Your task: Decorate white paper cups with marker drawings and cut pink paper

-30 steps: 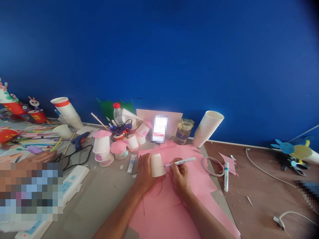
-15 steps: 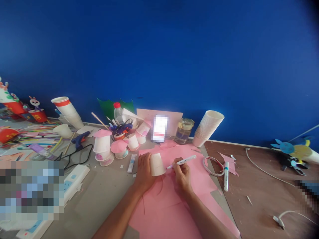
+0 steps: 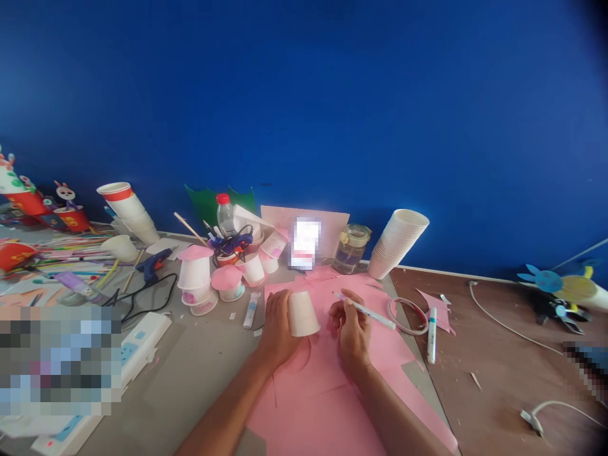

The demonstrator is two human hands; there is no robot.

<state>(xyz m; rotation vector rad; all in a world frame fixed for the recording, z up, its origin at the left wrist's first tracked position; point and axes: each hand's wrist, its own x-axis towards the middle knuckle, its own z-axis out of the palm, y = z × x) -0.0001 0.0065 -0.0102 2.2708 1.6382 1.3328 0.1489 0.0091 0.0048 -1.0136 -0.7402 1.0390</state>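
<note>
My left hand is closed around the left side of a white paper cup, which stands upside down over pink paper. To its right, my right hand grips a white marker between the fingers. The marker's tip points up and left, apart from the cup. Left of my left hand lies a small white tube. A roll of tape and a second marker lie to the right of my right hand.
Paper-cup houses with pink roofs stand at left, near a blue glue gun and a power strip. Behind are a blurred lit phone, a glass jar and a leaning cup stack. A blue wall rises behind.
The marker tip has drawn back from the cup's rim, and the marker has swung round so its tip now points up and left. The cup has shifted slightly right.
</note>
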